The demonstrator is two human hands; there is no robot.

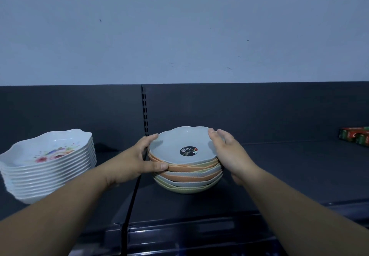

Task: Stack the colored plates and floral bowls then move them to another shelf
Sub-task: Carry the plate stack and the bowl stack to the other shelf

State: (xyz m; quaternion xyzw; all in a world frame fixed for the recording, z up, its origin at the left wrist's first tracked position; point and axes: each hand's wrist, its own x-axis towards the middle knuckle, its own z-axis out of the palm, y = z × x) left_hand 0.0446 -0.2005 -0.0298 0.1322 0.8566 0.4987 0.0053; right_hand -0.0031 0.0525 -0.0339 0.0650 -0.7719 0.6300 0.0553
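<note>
The stack of colored plates stands near the middle of a dark shelf. Its layers are orange, pale grey and yellow-green, and the top plate is pale grey with a round black sticker in its centre. The left hand holds the left side of the stack, with the thumb on the top rim and the fingers curled around the edges lower down. The right hand lies against the right side, its fingers nearly straight and touching the top rim. To the left, apart from the plates, is a stack of floral bowls, white with flowers inside. At the far right of the shelf are red and green boxes.
</note>
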